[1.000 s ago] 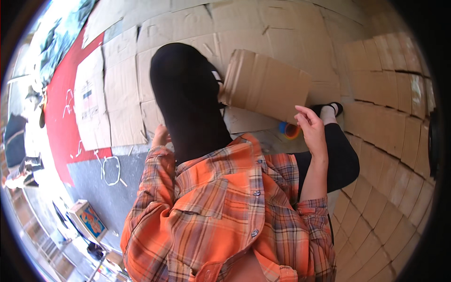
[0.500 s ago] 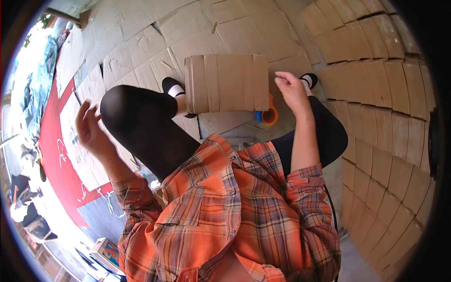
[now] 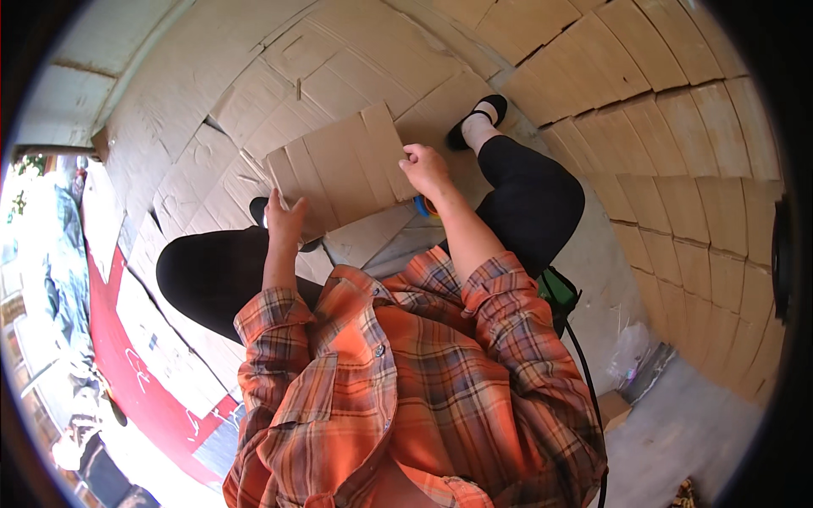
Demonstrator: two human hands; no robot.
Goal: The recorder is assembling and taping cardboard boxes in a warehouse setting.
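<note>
One flattened cardboard sheet (image 3: 339, 169), brown and creased into panels, is held out in front of the person, above their knees and over a floor covered with more cardboard (image 3: 381, 51). The right hand (image 3: 426, 168) grips its right edge, fingers curled over the board and pressed against it. The left hand (image 3: 285, 222) meets the sheet's lower left edge with the fingers raised and loosely spread; whether it actually clamps the board cannot be told. Just below the right hand, a roll of tape (image 3: 421, 206) with blue and orange showing peeks out from under the sheet. Both legs in black trousers (image 3: 533, 195) stretch to either side, one foot in a white sock and black shoe (image 3: 478, 118) resting on the floor. Stacked cardboard pieces (image 3: 677, 169) line the right side. A red mat (image 3: 144, 389) lies at lower left.
</note>
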